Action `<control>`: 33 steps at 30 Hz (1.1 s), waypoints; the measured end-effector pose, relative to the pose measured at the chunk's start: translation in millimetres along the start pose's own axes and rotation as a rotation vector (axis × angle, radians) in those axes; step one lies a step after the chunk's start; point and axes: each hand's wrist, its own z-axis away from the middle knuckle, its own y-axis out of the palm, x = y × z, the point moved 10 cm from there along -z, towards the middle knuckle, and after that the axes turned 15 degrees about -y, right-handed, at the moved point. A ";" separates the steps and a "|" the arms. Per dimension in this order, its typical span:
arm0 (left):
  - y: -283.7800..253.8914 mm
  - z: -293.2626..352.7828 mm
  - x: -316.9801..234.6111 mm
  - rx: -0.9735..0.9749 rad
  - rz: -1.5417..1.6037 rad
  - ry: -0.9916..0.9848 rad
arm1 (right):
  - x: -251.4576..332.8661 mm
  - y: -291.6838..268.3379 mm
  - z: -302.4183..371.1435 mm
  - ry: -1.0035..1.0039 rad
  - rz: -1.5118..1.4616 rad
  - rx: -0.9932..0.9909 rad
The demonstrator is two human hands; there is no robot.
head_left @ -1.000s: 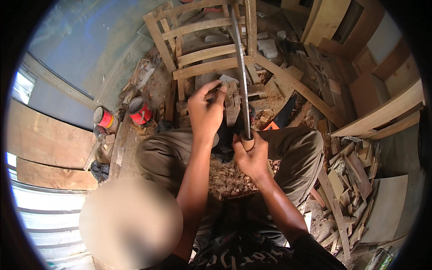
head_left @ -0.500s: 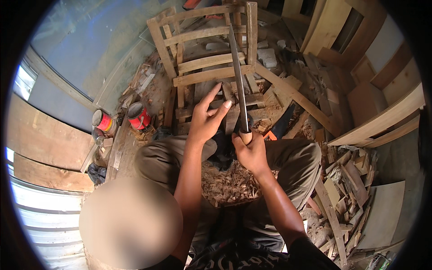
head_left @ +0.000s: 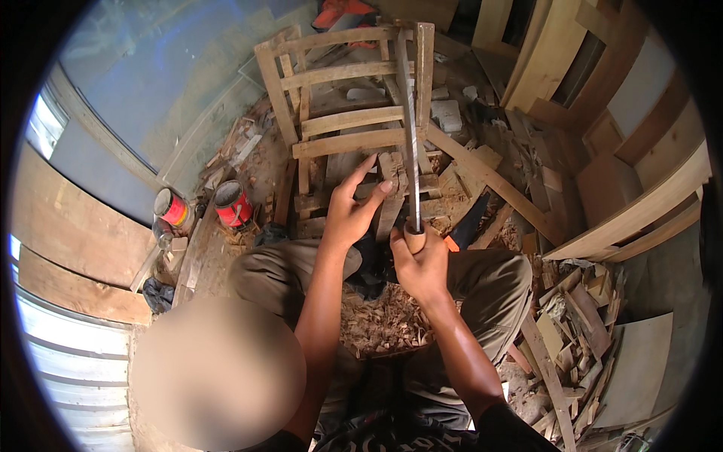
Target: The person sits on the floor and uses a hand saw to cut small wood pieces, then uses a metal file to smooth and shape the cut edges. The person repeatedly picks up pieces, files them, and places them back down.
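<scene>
My right hand (head_left: 423,260) is wrapped round the round wooden handle of a long, narrow steel blade (head_left: 412,151). The blade points away from me and crosses in front of the right side of a wooden chair frame (head_left: 354,69). My left hand (head_left: 351,213) is open, index finger stretched forward and thumb apart, beside a squared wooden post (head_left: 391,181). Its thumb tip overlaps the post in the picture; whether it touches, I cannot tell. The remaining left fingers are mostly hidden. Wood chips (head_left: 384,320) lie between my legs.
Two red cans (head_left: 233,205) stand on the left, next to a dark plastic bag (head_left: 158,294). A long plank (head_left: 493,177) slants across the right. Scrap wood (head_left: 576,331) is heaped near my right knee, and wooden panels (head_left: 550,60) lean at the back right.
The whole scene sits slightly lower in the picture. The blade has swung a little to the right relative to the chair frame. My left hand keeps its open pose near the post.
</scene>
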 end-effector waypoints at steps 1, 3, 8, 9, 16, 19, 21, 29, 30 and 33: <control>0.1 -1.0 3.7 -0.013 -0.036 -0.012 | 15.6 -5.5 -1.7 -0.110 -0.043 -0.039; 1.8 -1.3 7.4 0.021 0.057 0.000 | 35.3 -16.5 -0.3 -0.238 -0.108 -0.108; -3.8 2.1 36.3 -0.046 0.357 -0.144 | -4.6 6.1 1.4 -0.027 0.103 0.101; -2.2 0.3 42.5 -0.019 0.449 -0.186 | -21.1 6.5 3.8 0.055 0.121 0.097; 8.4 0.0 45.8 0.019 0.206 -0.064 | -67.9 28.7 14.2 0.156 -0.190 0.175; 8.2 2.9 45.4 -0.010 0.220 -0.036 | -71.3 44.0 28.6 0.415 -0.647 0.255; 9.5 5.3 41.4 -0.018 0.195 -0.026 | -59.2 45.7 28.8 0.458 -0.865 0.308; 15.7 17.7 -0.9 -0.104 0.016 0.125 | -55.5 12.2 14.0 0.108 -0.124 0.242; 15.6 17.4 -2.0 -0.089 0.016 0.115 | -55.5 12.0 16.6 0.109 -0.123 0.198; 17.2 17.9 -5.9 -0.039 0.001 0.139 | -46.2 14.7 23.1 0.100 -0.256 0.095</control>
